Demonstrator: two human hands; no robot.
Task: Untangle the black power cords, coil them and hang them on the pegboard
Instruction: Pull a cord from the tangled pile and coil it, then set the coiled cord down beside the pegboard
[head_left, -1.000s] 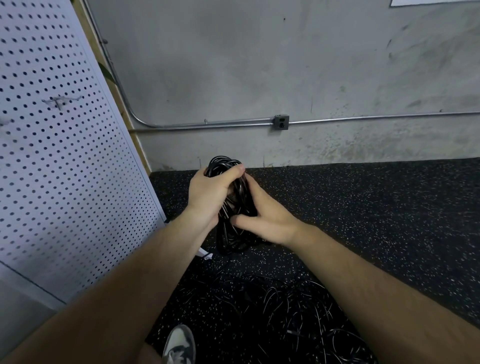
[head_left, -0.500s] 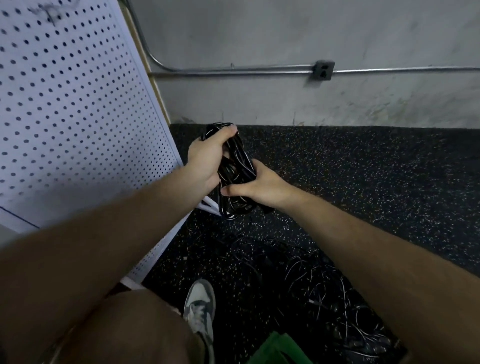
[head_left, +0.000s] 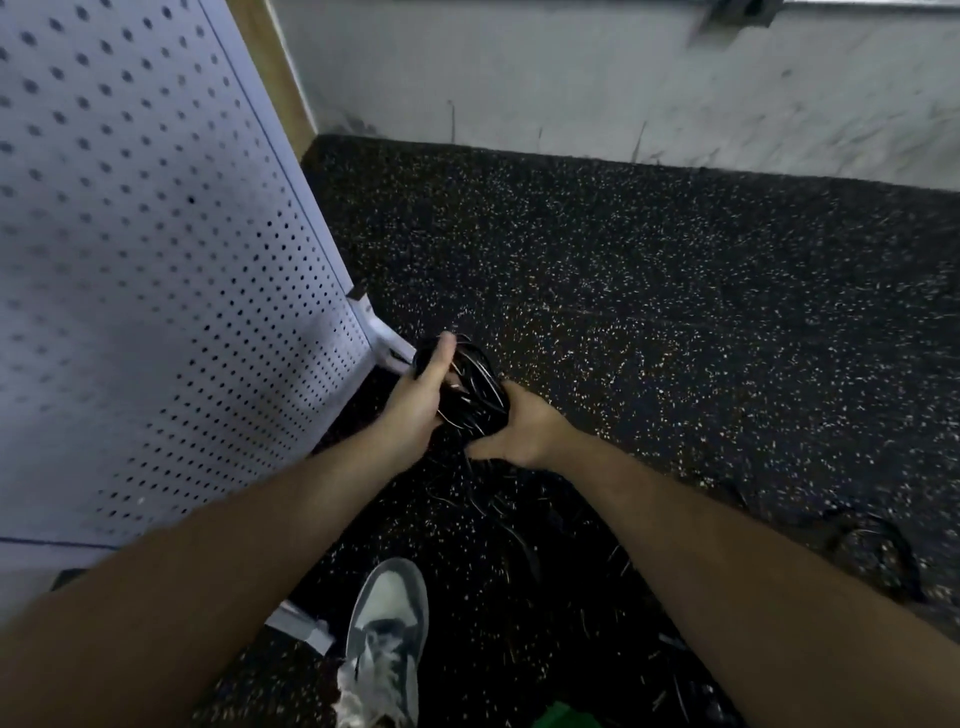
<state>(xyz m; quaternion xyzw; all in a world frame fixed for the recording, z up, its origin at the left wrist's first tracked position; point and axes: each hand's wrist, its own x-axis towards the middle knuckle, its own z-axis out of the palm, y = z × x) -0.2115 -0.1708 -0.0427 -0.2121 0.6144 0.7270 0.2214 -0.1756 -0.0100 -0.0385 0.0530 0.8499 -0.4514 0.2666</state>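
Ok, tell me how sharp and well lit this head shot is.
Head view: dim overall; motion blur smears the pegboard holes and the speckled floor; thin glints streak the cord bundle gripped by the left hand and right hand.

Hands (head_left: 415, 405) lowered cord coil (head_left: 475, 395) toward floor (head_left: 675, 312)

I see a black rubber floor (head_left: 675, 312) flecked with white. Loose black cords (head_left: 519, 519) lie tangled on it below centre, and another cord loop (head_left: 883, 540) lies well apart to the right. The pegboard (head_left: 156, 260) stands at left on a far foot (head_left: 387, 343) and a near foot (head_left: 304, 626). A grey sneaker (head_left: 387, 618) stands just beside the near foot.
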